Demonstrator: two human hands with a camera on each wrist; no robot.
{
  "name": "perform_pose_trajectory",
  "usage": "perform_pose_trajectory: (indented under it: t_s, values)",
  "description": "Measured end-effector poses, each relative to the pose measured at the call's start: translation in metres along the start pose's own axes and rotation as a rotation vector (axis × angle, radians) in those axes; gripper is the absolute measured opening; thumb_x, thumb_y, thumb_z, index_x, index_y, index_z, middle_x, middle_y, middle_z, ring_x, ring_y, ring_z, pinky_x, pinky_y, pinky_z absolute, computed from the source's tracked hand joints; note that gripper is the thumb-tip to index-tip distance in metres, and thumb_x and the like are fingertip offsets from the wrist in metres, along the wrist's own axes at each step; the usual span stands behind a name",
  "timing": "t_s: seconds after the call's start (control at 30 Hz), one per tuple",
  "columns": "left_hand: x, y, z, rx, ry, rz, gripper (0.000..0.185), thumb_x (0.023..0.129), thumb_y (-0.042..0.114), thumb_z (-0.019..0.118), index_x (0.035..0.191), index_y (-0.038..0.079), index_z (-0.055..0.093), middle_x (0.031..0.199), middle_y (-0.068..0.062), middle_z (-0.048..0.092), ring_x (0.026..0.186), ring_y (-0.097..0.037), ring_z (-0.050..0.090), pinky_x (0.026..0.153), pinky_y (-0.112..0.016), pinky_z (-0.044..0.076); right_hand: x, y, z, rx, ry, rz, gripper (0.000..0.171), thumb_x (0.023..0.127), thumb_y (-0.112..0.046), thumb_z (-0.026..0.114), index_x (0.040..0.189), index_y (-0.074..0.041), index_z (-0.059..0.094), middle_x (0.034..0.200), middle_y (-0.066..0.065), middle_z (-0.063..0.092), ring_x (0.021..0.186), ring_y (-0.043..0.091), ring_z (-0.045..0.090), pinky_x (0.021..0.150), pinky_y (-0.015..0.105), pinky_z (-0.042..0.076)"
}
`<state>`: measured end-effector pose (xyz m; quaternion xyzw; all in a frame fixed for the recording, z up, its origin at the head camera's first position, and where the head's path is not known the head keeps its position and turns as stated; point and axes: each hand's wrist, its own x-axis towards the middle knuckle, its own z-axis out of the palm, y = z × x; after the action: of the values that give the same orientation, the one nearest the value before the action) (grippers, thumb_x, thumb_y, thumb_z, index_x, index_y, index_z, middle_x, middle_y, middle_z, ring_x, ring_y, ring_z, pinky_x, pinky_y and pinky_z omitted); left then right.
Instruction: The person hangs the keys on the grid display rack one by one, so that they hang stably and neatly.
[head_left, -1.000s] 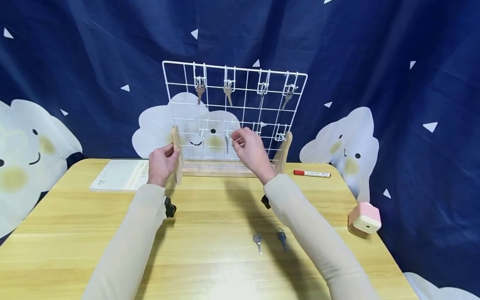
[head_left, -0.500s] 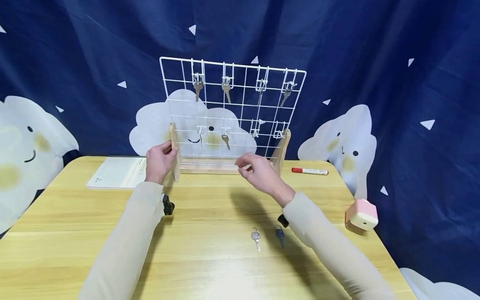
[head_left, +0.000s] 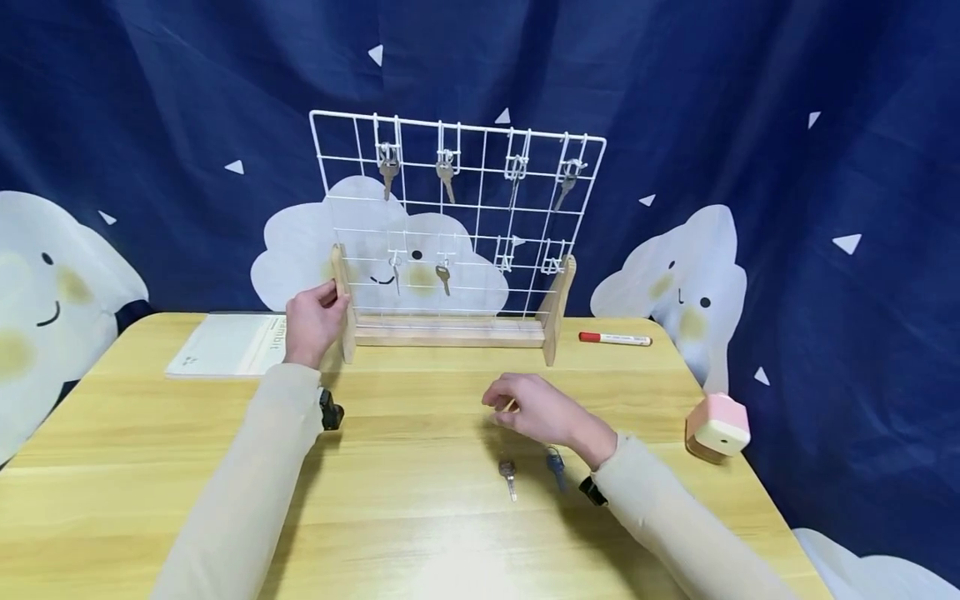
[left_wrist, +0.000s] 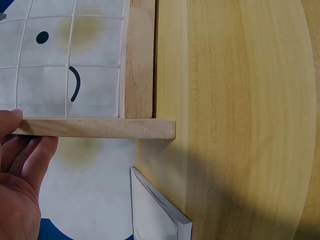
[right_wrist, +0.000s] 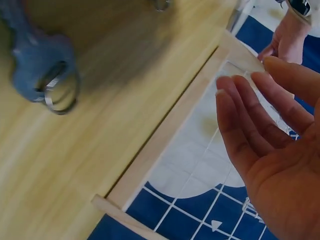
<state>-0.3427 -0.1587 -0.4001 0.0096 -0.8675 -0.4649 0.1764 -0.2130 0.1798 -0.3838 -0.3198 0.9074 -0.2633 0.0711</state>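
A white wire grid rack (head_left: 480, 168) stands in a wooden base at the back of the table. My left hand (head_left: 311, 327) pinches its left wooden side post (left_wrist: 100, 128) between thumb and fingers. Keys hang from its hooks, among them a brass key (head_left: 445, 279) in the lower row. The two lower right hooks (head_left: 552, 265) carry no key. My right hand (head_left: 536, 408), fingers loosely bent and holding nothing, is above the table in front of the rack. Just below it lie a silver key (head_left: 509, 482) and a blue key (right_wrist: 42, 65) with a ring.
A white notebook (head_left: 225, 345) lies left of the rack, near my left hand. Off to the right are a red-capped marker (head_left: 615, 339) and a pink and cream box-like object (head_left: 718, 427) near the table's right edge. A dark blue patterned curtain (head_left: 675, 83) hangs behind.
My right hand has left the lower row of the rack and come down and toward me, over the two table keys. The brass key swings on its hook. My left hand keeps its grip.
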Motion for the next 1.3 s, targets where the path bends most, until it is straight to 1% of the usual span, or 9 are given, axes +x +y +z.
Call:
perform_pose_trajectory:
  t_s: [0.1, 0.23, 0.37, 0.47, 0.63, 0.8, 0.93, 1.1, 1.3]
  values:
    - [0.001, -0.001, -0.001, 0.005, 0.011, 0.015, 0.04, 0.096, 0.013, 0.063, 0.133, -0.001, 0.058, 0.121, -0.022, 0.063, 0.114, -0.033, 0.061, 0.096, -0.041, 0.05, -0.008, 0.002, 0.006, 0.004, -0.021, 0.01, 0.02, 0.089, -0.001, 0.068, 0.109, 0.001, 0.067, 0.1, 0.01, 0.067, 0.09, 0.02, 0.064, 0.081, 0.036, 0.056]
    - [0.001, -0.001, -0.001, -0.009, 0.021, 0.023, 0.04, 0.095, 0.012, 0.064, 0.132, -0.002, 0.058, 0.12, -0.023, 0.063, 0.113, -0.033, 0.062, 0.095, -0.04, 0.051, -0.019, 0.004, 0.016, -0.036, -0.064, 0.02, 0.02, 0.087, -0.003, 0.071, 0.107, -0.001, 0.068, 0.096, 0.005, 0.065, 0.084, 0.017, 0.062, 0.076, 0.029, 0.055]
    - [-0.001, -0.002, -0.002, -0.01, 0.014, 0.006, 0.04, 0.096, 0.013, 0.064, 0.133, -0.001, 0.058, 0.122, -0.022, 0.063, 0.114, -0.031, 0.062, 0.095, -0.039, 0.051, -0.026, 0.008, 0.026, -0.072, -0.108, 0.031, 0.019, 0.085, -0.005, 0.075, 0.104, -0.006, 0.07, 0.093, 0.0, 0.061, 0.08, 0.016, 0.058, 0.072, 0.026, 0.052]
    - [-0.002, -0.003, -0.002, -0.006, 0.012, -0.011, 0.041, 0.096, 0.014, 0.064, 0.134, 0.0, 0.057, 0.122, -0.021, 0.063, 0.114, -0.03, 0.061, 0.096, -0.039, 0.051, -0.029, 0.01, 0.031, -0.083, -0.128, 0.03, 0.019, 0.084, -0.006, 0.076, 0.102, -0.007, 0.07, 0.09, -0.002, 0.058, 0.079, 0.015, 0.056, 0.07, 0.025, 0.051]
    - [-0.002, -0.003, -0.002, -0.009, 0.003, -0.019, 0.042, 0.096, 0.015, 0.064, 0.135, 0.001, 0.057, 0.122, -0.021, 0.063, 0.115, -0.031, 0.061, 0.097, -0.039, 0.05, -0.03, 0.011, 0.036, -0.085, -0.133, 0.027, 0.021, 0.083, -0.005, 0.077, 0.102, -0.007, 0.069, 0.089, -0.002, 0.056, 0.078, 0.013, 0.055, 0.07, 0.024, 0.051]
    - [-0.001, -0.001, -0.002, -0.007, 0.008, -0.019, 0.042, 0.096, 0.014, 0.065, 0.134, 0.001, 0.057, 0.123, -0.021, 0.063, 0.115, -0.031, 0.061, 0.097, -0.039, 0.05, -0.029, 0.012, 0.038, -0.088, -0.119, 0.005, 0.02, 0.083, 0.001, 0.075, 0.102, -0.006, 0.07, 0.09, -0.001, 0.057, 0.078, 0.013, 0.056, 0.071, 0.023, 0.051]
    - [-0.001, 0.0, -0.002, -0.013, 0.007, -0.017, 0.041, 0.096, 0.014, 0.064, 0.134, 0.001, 0.057, 0.123, -0.021, 0.063, 0.116, -0.031, 0.06, 0.098, -0.039, 0.049, -0.028, 0.013, 0.039, -0.086, -0.11, -0.005, 0.019, 0.083, 0.004, 0.073, 0.097, -0.008, 0.07, 0.089, -0.001, 0.056, 0.078, 0.014, 0.056, 0.071, 0.023, 0.051]
    - [-0.003, 0.0, -0.004, 0.005, 0.003, -0.042, 0.042, 0.097, 0.016, 0.063, 0.136, 0.003, 0.056, 0.124, -0.02, 0.062, 0.117, -0.031, 0.059, 0.099, -0.04, 0.048, -0.027, 0.014, 0.041, -0.066, -0.121, 0.0, 0.018, 0.083, 0.003, 0.073, 0.092, -0.011, 0.067, 0.086, -0.004, 0.056, 0.078, 0.012, 0.055, 0.072, 0.023, 0.051]
    - [-0.003, 0.0, -0.003, -0.002, 0.008, -0.026, 0.042, 0.096, 0.014, 0.064, 0.135, 0.002, 0.056, 0.124, -0.02, 0.062, 0.117, -0.03, 0.059, 0.099, -0.039, 0.048, -0.028, 0.015, 0.039, -0.068, -0.11, -0.008, 0.019, 0.084, 0.003, 0.073, 0.084, -0.014, 0.064, 0.084, -0.006, 0.057, 0.077, 0.009, 0.053, 0.07, 0.023, 0.05]
